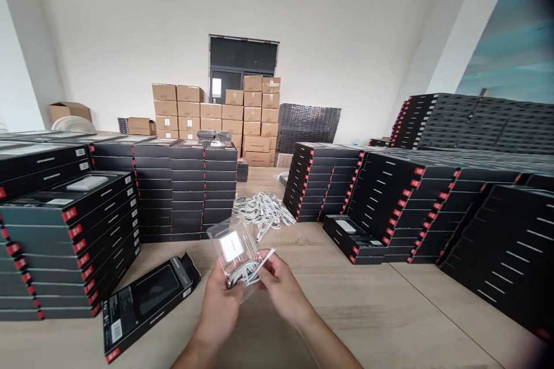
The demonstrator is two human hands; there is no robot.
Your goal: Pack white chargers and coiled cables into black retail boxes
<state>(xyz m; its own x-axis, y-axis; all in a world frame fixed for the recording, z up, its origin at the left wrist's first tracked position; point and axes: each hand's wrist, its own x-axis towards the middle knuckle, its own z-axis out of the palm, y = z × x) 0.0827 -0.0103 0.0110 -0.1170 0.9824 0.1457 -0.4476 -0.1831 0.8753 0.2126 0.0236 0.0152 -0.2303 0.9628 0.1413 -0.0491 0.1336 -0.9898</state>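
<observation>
Left hand (223, 295): grip closed around clear plastic tray (247, 245). Right hand (279, 283): grip pinching coiled white cable (244, 273). Springy coils could pop out if thumbs lift.

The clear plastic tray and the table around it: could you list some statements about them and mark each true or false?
1. The left hand holds the clear plastic tray. True.
2. The white block lies on the table. False: the white block sits in the tray.
3. The right hand touches nothing. False: the right hand has its fingers on the white cable.
4. A pile of white cables lies on the table beyond the hands. True.
5. The black box with its end flap open lies right of both hands. False: that black box lies to their left.
</observation>
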